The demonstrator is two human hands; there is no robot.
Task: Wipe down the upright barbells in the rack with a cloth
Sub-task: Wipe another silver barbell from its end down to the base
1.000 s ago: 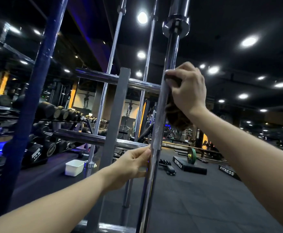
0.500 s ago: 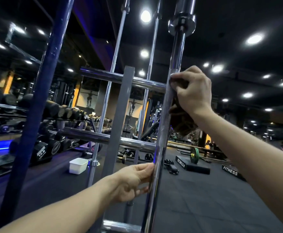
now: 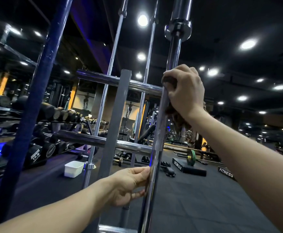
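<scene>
Four upright bars in view: a blue one (image 3: pixel 36 101) leaning across the left of the frame, two thin chrome ones (image 3: pixel 103 98) (image 3: pixel 145 78) behind the rack, and the thick chrome barbell (image 3: pixel 161 125) I am working on, running from bottom centre up to a collar (image 3: pixel 178 30) at top centre-right. Rack (image 3: pixel 116 118): one grey post at centre, two chrome crossbars, upper (image 3: pixel 113 80) and lower (image 3: pixel 90 139), both meeting the barbell's left side. One cloth (image 3: pixel 176 116), brown, bunched. My right hand (image 3: pixel 184 91) is at upper centre-right, arm reaching up from the lower right corner, wrist bent, fingers curled over the cloth and clamping it round the barbell just at the level of the upper crossbar; a tail of cloth hangs below my palm, right of the shaft. My left hand (image 3: pixel 129 184) is at lower centre, arm coming in from the bottom left corner, palm turned toward me, thumb and fingertips pinching the barbell from its left side, below the lower crossbar; the other fingers curl loosely underneath. Two hands, both on the same bar, well apart along it. Beyond: one white tub (image 3: pixel 73 169) on the dark floor at lower left-centre, rows of dumbbells (image 3: pixel 60 113) on shelves at mid left, one green plate (image 3: pixel 191 157) on a bar at mid right, two black blocks (image 3: pixel 188 169) (image 3: pixel 225 173) lettered FITNESS near it. Round ceiling lights across the top; count not certain.
</scene>
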